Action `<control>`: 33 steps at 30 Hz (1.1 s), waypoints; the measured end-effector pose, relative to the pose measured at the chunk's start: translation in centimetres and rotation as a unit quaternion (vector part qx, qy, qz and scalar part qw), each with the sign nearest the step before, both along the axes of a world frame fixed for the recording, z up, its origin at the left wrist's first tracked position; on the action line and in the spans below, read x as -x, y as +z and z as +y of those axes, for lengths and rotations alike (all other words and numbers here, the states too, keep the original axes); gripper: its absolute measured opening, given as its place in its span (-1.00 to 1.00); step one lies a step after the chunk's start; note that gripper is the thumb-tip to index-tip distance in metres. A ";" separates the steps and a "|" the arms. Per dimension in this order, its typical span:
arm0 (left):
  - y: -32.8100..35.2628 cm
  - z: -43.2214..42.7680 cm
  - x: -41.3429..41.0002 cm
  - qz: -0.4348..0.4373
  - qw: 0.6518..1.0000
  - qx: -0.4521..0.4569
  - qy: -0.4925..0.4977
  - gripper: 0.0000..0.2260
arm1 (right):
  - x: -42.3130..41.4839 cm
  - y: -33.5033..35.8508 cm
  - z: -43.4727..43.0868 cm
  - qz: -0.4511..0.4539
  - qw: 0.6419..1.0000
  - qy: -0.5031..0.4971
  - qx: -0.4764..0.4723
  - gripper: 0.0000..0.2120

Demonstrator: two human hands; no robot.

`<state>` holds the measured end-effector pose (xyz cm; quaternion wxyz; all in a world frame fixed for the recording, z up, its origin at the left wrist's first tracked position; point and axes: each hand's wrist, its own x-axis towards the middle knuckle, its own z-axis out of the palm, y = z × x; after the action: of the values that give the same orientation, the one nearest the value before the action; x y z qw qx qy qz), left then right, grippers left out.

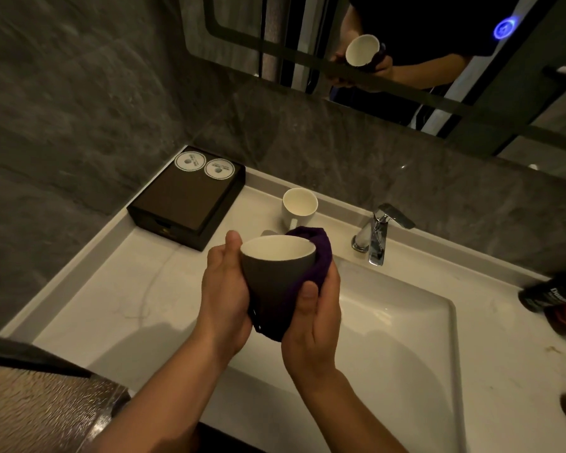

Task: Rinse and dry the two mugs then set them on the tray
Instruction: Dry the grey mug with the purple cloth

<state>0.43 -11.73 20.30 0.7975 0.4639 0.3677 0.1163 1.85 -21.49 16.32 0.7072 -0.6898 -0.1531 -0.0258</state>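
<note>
I hold a dark grey mug (272, 273) with a white inside upright over the counter's left part, beside the sink. My left hand (224, 289) grips its left side. My right hand (314, 318) presses a purple cloth (311, 266) against the mug's right side and bottom. A white mug (299, 204) stands upright on the counter behind, by the back ledge. A dark brown tray (183, 197) sits at the back left corner, bearing two round white coasters (190, 161).
The white sink basin (399, 322) lies to the right, with a chrome faucet (378, 233) behind it. Dark bottles (556, 294) stand at the right edge. A mirror (406, 60) hangs above. A patterned dark object (46, 407) fills the lower left.
</note>
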 end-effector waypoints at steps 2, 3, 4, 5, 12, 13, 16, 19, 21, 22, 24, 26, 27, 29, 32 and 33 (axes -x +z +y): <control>0.5 -0.1 -0.4 -0.003 0.999 -0.031 -0.017 -0.54 | 0.1 -0.2 0.2 -0.018 0.999 -0.031 0.015 -0.33; 0.8 -0.3 -0.3 -0.004 0.999 -0.019 -0.030 -0.50 | 0.0 -0.3 0.3 -0.031 0.998 -0.043 0.027 -0.32; 1.1 -0.4 -0.3 -0.008 0.999 -0.003 -0.045 -0.46 | 0.0 -0.3 0.4 -0.048 0.997 -0.052 0.041 -0.32; 1.2 -0.5 -0.2 -0.016 0.998 0.008 -0.061 -0.39 | -0.1 -0.3 0.5 -0.065 0.994 -0.059 0.058 -0.32; -1.7 -0.2 -0.1 -0.156 0.985 0.021 -0.070 -0.06 | -1.3 0.5 0.3 0.003 0.998 -0.018 0.056 -0.56; -2.0 -0.2 -0.1 -0.174 0.982 0.015 -0.077 -0.10 | -1.5 0.7 0.2 0.037 0.998 -0.008 0.051 -0.64; -2.4 0.1 -0.1 -0.197 0.977 0.021 -0.084 -0.13 | -1.7 1.0 0.1 0.068 0.996 0.004 0.055 -0.70; -2.5 0.0 -0.1 -0.205 0.975 -0.025 -0.079 -0.18 | -1.1 1.5 0.1 0.070 0.997 0.009 0.027 -0.63; -2.3 -0.2 0.1 -0.203 0.971 -0.106 -0.063 -0.20 | -1.1 1.8 -0.1 0.107 0.994 0.006 -0.013 -0.70; -2.2 -0.2 0.2 -0.202 0.966 -0.152 -0.056 -0.20 | -1.2 1.8 -0.2 0.136 0.990 0.004 -0.029 -0.76; -2.1 -0.3 0.3 -0.207 0.952 -0.220 -0.048 -0.22 | -1.4 1.8 -0.2 0.200 0.979 -0.005 -0.048 -0.79; -2.1 -0.2 0.5 -0.208 0.942 -0.258 -0.044 -0.23 | -1.7 1.6 -0.1 0.270 0.960 -0.005 -0.072 -0.72; -2.2 -0.2 0.5 -0.207 0.938 -0.275 -0.043 -0.24 | -1.7 1.7 0.0 0.303 0.949 -0.002 -0.089 -0.67; -2.5 -0.1 0.6 -0.206 0.929 -0.303 -0.042 -0.26 | -2.0 1.8 -0.1 0.360 0.926 0.007 -0.115 -0.69; -3.0 -0.1 0.6 -0.215 0.921 -0.323 -0.037 -0.28 | -2.8 2.2 -0.6 0.408 0.905 0.042 -0.114 -0.73; -3.0 -0.1 0.6 -0.217 0.922 -0.319 -0.034 -0.27 | -3.2 2.3 -0.9 0.423 0.897 0.054 -0.115 -0.72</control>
<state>-0.16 -11.88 17.28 0.6714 0.6691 0.1127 0.2980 5.02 -22.34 18.60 0.7798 -0.5403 0.1274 0.2895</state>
